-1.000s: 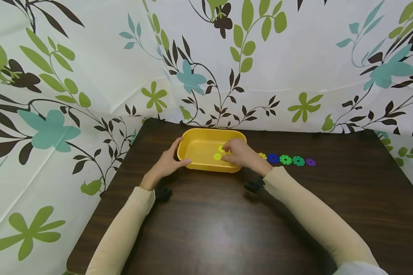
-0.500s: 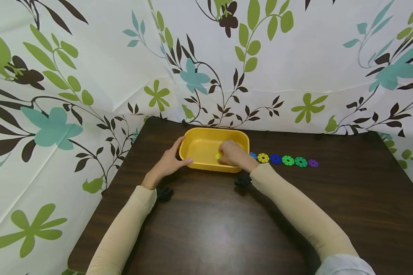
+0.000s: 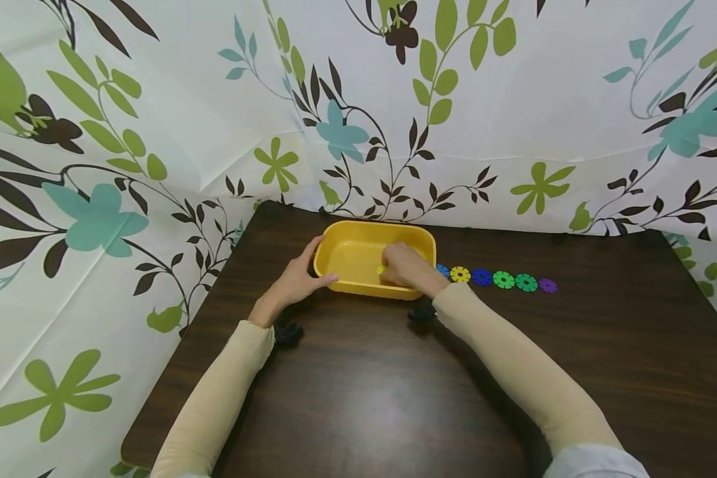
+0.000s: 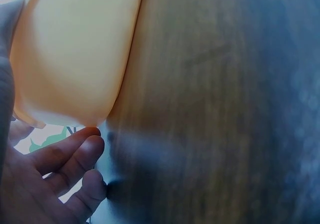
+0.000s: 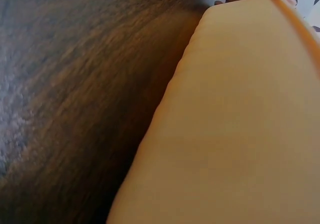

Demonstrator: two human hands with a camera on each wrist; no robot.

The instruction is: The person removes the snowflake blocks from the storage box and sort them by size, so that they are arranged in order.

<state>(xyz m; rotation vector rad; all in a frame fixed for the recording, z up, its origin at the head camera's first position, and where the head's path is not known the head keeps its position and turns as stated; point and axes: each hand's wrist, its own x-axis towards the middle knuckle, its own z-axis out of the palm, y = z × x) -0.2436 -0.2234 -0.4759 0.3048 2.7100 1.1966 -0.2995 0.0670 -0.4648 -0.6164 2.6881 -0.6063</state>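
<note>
The yellow plastic tub [image 3: 358,290] stands near the back of the dark table. My left hand [image 3: 297,277] grips its left end, thumb over the front rim and fingers along the outer side. In the left wrist view, fingertips [image 4: 92,146] lie close by the tub's end. My right hand [image 3: 407,265] reaches down inside the tub's right half with bent fingers. A bit of a bright yellow notched disc [image 3: 381,270] shows beside its fingers; the fingertips are hidden, so I cannot tell whether they pinch it. The right wrist view is mostly the tub's outer wall [image 5: 225,109].
Right of the tub, several notched flower-shaped discs lie in a row, among them a yellow disc [image 3: 460,274], a dark blue disc [image 3: 481,277], a green disc [image 3: 504,279] and a purple disc [image 3: 548,285]. A leaf-patterned curtain [image 3: 484,133] hangs behind the table.
My right hand has dipped lower into the tub, its fingers bending and covering more of the yellow discs there. The left hand keeps its hold. The head view has shifted slightly.
</note>
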